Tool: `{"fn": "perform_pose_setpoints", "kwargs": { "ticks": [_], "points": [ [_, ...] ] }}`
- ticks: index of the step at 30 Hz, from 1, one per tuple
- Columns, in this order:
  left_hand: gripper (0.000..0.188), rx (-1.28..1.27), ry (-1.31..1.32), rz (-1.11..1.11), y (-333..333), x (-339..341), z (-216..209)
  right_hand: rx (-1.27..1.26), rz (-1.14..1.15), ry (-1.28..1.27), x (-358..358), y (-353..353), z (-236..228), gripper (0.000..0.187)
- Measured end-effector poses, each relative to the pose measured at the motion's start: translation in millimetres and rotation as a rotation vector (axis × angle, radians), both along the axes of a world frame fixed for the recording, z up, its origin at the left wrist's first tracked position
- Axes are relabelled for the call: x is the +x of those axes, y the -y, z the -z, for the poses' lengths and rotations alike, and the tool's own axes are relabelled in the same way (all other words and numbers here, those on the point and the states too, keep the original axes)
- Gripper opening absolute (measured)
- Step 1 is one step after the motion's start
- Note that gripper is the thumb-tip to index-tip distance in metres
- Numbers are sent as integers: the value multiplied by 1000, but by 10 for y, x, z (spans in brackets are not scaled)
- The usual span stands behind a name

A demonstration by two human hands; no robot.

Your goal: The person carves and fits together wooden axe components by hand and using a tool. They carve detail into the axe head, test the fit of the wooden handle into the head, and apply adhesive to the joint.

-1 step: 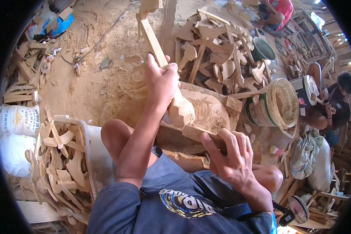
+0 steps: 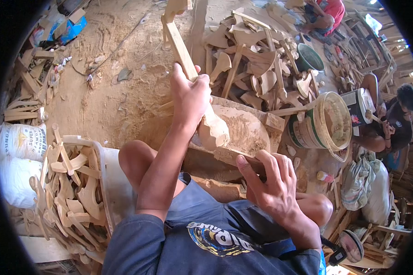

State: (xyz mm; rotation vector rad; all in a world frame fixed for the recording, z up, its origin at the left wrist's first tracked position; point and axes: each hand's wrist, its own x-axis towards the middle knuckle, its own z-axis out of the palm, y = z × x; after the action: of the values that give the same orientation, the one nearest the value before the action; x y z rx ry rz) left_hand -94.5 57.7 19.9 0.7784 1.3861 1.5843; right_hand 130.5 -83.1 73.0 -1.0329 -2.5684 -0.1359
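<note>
My left hand (image 2: 190, 94) is wrapped round the middle of a long, pale carved wooden piece (image 2: 180, 50), which slants from the top of the view toward my lap. Its wavy, thicker lower end (image 2: 214, 131) meets a flat wooden strip (image 2: 236, 155) in front of me. With the thumb along the top and the fingers bent over the far side, my right hand (image 2: 275, 185) grips the right end of this strip. What lies under those fingers is hidden. Just beyond is a dust-covered rounded surface (image 2: 248, 126).
Cut wooden parts lie in a heap (image 2: 257, 59) ahead, and more fill a container (image 2: 101, 160) at my left. A dusty bucket (image 2: 307, 128) and green tub (image 2: 310, 57) stand to the right. One person (image 2: 394, 119) sits at right, another (image 2: 328, 16) farther off.
</note>
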Motion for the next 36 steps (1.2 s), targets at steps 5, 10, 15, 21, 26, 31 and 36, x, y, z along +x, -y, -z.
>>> {"fn": "perform_pose_setpoints", "kwargs": {
  "ticks": [5,10,15,21,26,31,36],
  "points": [
    [25,48,-42,-13,-13,36,36,16,85,76,-1,-3,-17,60],
    [25,115,-130,-20,-48,28,131,-23,36,15,2,-26,-2,65],
    [27,118,-185,-23,-47,67,138,-145,40,-108,-17,-60,-5,62],
    [28,138,-144,-70,-45,42,163,-139,18,-99,68,-41,21,76],
    [29,150,-195,-83,-84,48,210,-213,29,-92,3,1,102,73],
    [30,181,-253,-122,-72,69,203,-298,67,-50,7,54,83,70],
    [30,165,-183,-110,-87,57,202,-285,67,-153,-26,45,137,64]
  ]
}}
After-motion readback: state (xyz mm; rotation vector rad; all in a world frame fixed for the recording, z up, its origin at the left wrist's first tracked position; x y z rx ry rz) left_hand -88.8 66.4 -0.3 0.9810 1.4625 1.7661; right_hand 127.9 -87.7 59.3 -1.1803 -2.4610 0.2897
